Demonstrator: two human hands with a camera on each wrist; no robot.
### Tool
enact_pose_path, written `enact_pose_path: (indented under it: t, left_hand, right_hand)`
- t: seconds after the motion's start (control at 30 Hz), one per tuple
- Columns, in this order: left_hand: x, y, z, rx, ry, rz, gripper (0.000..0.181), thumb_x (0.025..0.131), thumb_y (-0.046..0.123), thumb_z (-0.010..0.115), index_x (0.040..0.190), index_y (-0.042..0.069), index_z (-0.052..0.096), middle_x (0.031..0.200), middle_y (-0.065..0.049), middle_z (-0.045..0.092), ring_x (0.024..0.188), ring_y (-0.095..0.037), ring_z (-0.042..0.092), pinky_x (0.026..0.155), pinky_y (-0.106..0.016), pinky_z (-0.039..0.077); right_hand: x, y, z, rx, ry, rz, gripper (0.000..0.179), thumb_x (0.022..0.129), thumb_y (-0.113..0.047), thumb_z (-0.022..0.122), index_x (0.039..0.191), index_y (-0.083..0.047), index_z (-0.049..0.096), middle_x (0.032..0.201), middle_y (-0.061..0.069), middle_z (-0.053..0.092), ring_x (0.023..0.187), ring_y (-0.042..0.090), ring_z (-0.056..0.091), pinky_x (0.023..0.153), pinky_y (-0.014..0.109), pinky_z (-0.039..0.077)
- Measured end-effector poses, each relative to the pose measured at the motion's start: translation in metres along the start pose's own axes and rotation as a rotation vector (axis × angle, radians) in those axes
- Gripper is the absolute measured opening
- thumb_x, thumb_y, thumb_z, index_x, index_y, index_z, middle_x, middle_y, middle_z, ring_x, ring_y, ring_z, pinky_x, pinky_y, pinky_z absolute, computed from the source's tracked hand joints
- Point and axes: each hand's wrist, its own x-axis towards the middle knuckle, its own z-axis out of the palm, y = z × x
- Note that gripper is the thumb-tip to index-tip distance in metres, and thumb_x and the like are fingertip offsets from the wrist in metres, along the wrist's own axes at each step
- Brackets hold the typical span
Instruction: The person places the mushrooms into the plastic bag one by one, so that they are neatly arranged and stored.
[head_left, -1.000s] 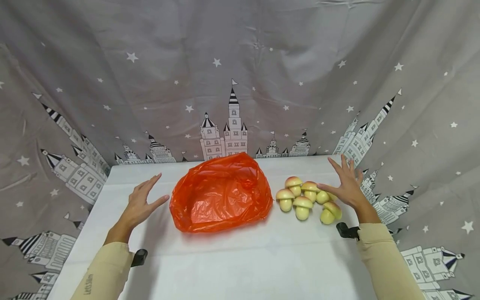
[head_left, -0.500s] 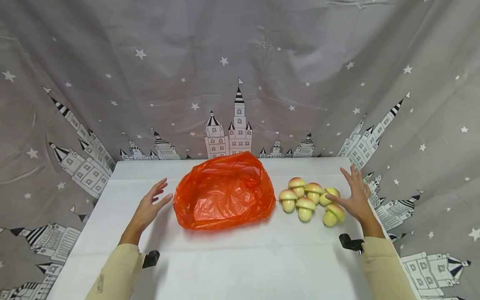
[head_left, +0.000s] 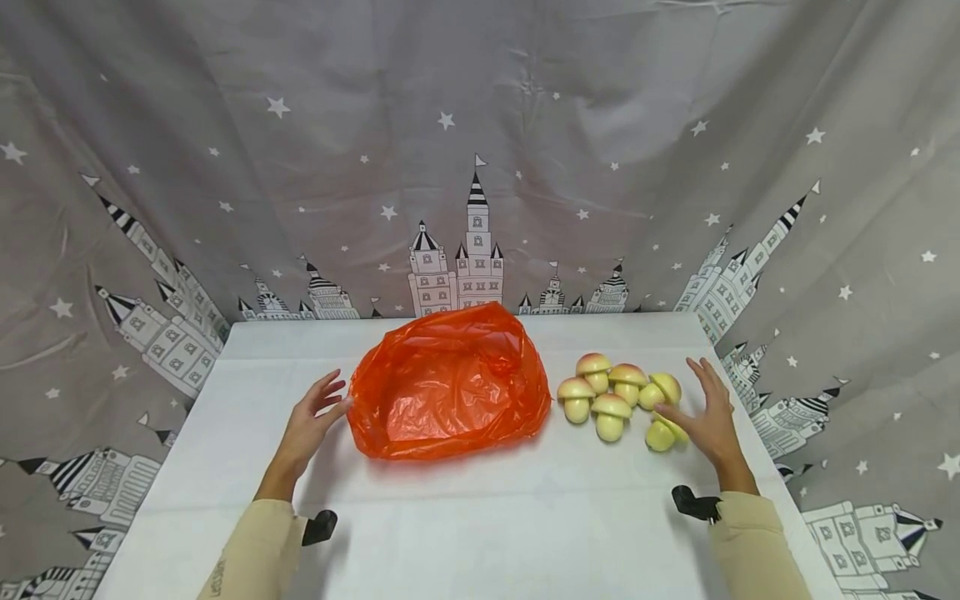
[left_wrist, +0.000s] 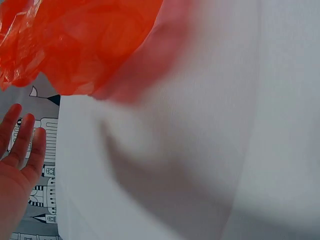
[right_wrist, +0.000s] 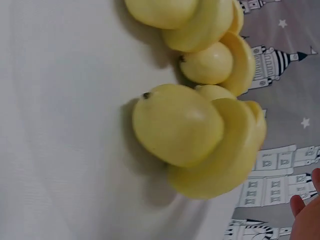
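Observation:
An orange plastic bag (head_left: 450, 404) lies with its mouth spread wide on the white table. At its left edge is my left hand (head_left: 307, 425), fingers loosely extended and thumb tip right at the bag's side. In the left wrist view the hand (left_wrist: 20, 172) shows beside the bag (left_wrist: 95, 45), holding nothing. Several yellow toy mushrooms (head_left: 611, 417) with reddish-tinged caps sit in a cluster right of the bag. My right hand (head_left: 711, 425) hovers at their right side, thumb and fingers spread apart, overlapping the nearest mushroom (right_wrist: 180, 125), which the right wrist view shows large.
Behind the white table (head_left: 487, 533) hangs a grey curtain (head_left: 337, 150) printed with stars and castles, also draping both sides. A black wrist camera (head_left: 321, 527) sits on the left sleeve, another black camera (head_left: 693, 504) on the right.
My left hand has moved right to the bag's edge. My right hand has come lower and nearer the closest mushroom. The bag and mushrooms stay in place; the head view shifted slightly.

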Motion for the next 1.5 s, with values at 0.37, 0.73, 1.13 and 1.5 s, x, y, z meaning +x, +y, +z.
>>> enact_pose_path:
  t: [0.37, 0.73, 1.13, 1.5]
  left_hand:
    - [-0.002, 0.002, 0.014, -0.028, 0.056, -0.09, 0.072, 0.096, 0.032, 0.06, 0.154, 0.013, 0.022, 0.15, -0.018, 0.033, 0.132, -0.035, 0.037, 0.108, -0.049, 0.035]
    - [-0.004, -0.001, 0.027, -0.044, 0.082, -0.086, 0.062, 0.096, 0.026, 0.06, 0.149, 0.007, 0.033, 0.146, -0.019, 0.039, 0.126, -0.032, 0.039, 0.081, -0.009, 0.039]
    - [-0.001, 0.004, 0.025, -0.014, 0.104, -0.096, 0.056, 0.097, 0.027, 0.059, 0.144, 0.004, 0.04, 0.138, -0.019, 0.046, 0.11, -0.026, 0.05, 0.078, -0.01, 0.046]
    - [0.0, 0.001, 0.025, 0.009, 0.168, -0.153, 0.05, 0.099, 0.033, 0.055, 0.137, 0.001, 0.05, 0.132, -0.02, 0.053, 0.106, -0.025, 0.054, 0.079, -0.012, 0.049]
  right_hand:
    - [-0.012, 0.018, 0.014, 0.095, 0.051, 0.177, 0.086, 0.078, -0.014, 0.079, 0.149, -0.006, 0.032, 0.15, 0.025, 0.023, 0.139, 0.044, 0.017, 0.11, 0.062, 0.018]
    - [-0.029, 0.04, 0.022, 0.206, 0.088, 0.305, 0.072, 0.082, -0.003, 0.072, 0.145, -0.001, 0.037, 0.143, 0.022, 0.029, 0.133, 0.037, 0.027, 0.105, 0.049, 0.03]
    - [-0.037, 0.045, 0.031, 0.33, 0.132, 0.494, 0.067, 0.087, -0.012, 0.072, 0.146, -0.009, 0.041, 0.137, 0.007, 0.044, 0.107, 0.0, 0.045, 0.084, 0.009, 0.033]
    - [-0.033, 0.046, 0.037, 0.342, 0.145, 0.513, 0.06, 0.085, -0.013, 0.074, 0.139, -0.002, 0.048, 0.123, -0.004, 0.051, 0.103, -0.001, 0.045, 0.085, 0.009, 0.035]
